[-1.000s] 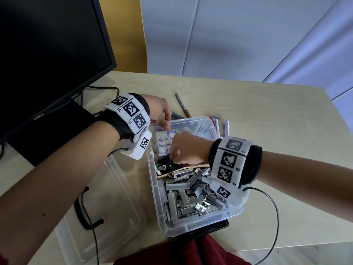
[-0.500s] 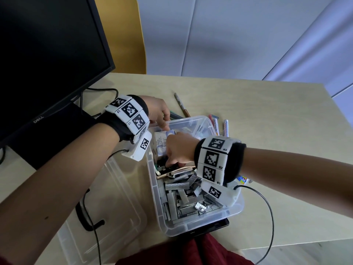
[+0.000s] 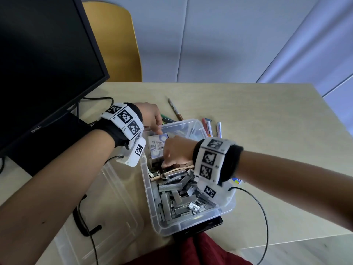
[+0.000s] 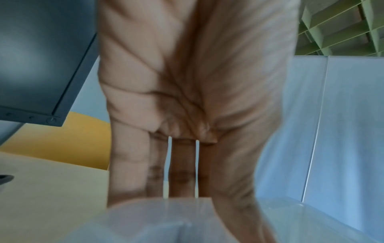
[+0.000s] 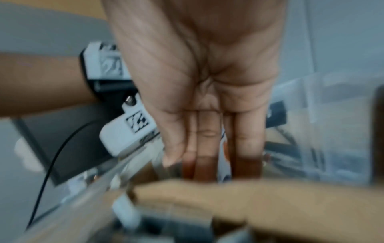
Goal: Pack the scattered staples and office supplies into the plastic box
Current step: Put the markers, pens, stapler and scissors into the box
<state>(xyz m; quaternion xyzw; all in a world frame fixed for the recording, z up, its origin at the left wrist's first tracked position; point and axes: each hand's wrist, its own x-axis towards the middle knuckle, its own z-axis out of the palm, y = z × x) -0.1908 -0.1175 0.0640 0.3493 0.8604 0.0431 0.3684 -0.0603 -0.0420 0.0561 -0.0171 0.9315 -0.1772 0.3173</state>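
Observation:
The clear plastic box stands in the middle of the desk. Its near half is piled with silver staple strips, and a white carton stands in its far left corner. My left hand rests on that corner's rim; in the left wrist view its fingers run straight down behind the box corner. My right hand reaches into the box beside the carton, above a tan wooden piece. Its straight fingers point down, with their tips hidden behind that tan piece.
Loose pens lie beyond the box: a brown pen, green pens and white markers. The clear lid lies left of the box under my left forearm. A monitor stands at the left. A black phone sticks out under the box's front.
My right hand has moved left and deeper into the box, toward the white carton. My left hand has stayed on the far left corner.

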